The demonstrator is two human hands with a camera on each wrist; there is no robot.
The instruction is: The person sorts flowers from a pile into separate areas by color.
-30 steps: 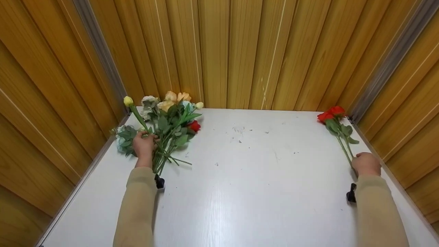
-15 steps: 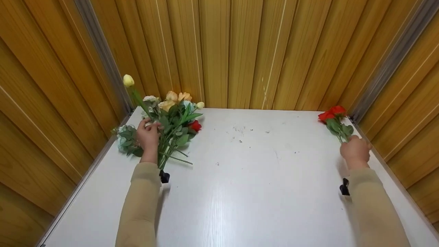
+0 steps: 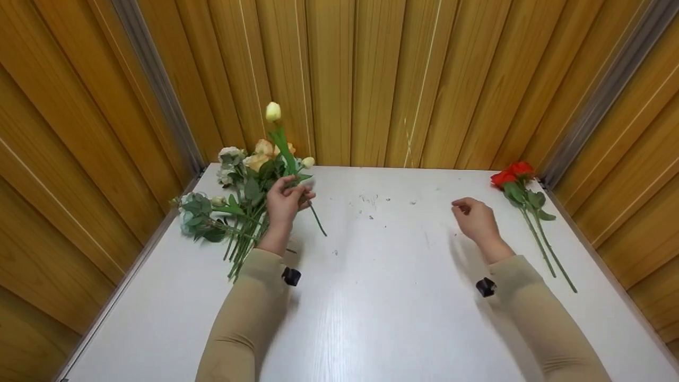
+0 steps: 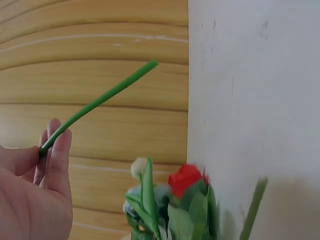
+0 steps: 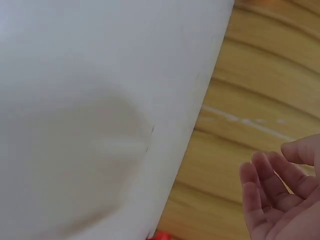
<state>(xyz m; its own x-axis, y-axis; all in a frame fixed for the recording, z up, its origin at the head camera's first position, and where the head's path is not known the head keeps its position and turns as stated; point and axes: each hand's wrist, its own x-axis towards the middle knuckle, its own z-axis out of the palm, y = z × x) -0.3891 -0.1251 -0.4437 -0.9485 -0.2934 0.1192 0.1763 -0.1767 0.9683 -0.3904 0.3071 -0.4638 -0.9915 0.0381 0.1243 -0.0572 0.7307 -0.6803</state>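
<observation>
My left hand (image 3: 286,204) pinches the green stem of a pale yellow tulip (image 3: 273,111) between thumb and fingers. The tulip is held upright above the table, its bud toward the back wall and its cut end slanting down to the right. In the left wrist view the stem (image 4: 105,97) juts out past the fingertips. Just left of that hand lies a heap of artificial flowers (image 3: 253,188). My right hand (image 3: 477,220) hovers over the table, fingers loosely bent; the right wrist view shows nothing between its fingers (image 5: 265,172). To its right lie red roses (image 3: 512,175).
Peach, white and light blue blooms (image 3: 193,212) fill the heap, stems pointing toward the front. In the left wrist view a red flower (image 4: 185,180) shows among them. Wood-patterned panels (image 3: 371,79) wall in the white table (image 3: 371,297) at the back and sides.
My left hand has lifted the tulip from the heap and carried it right. My right hand has left the stems of the red roses and moved left; the roses remain at the right edge.
</observation>
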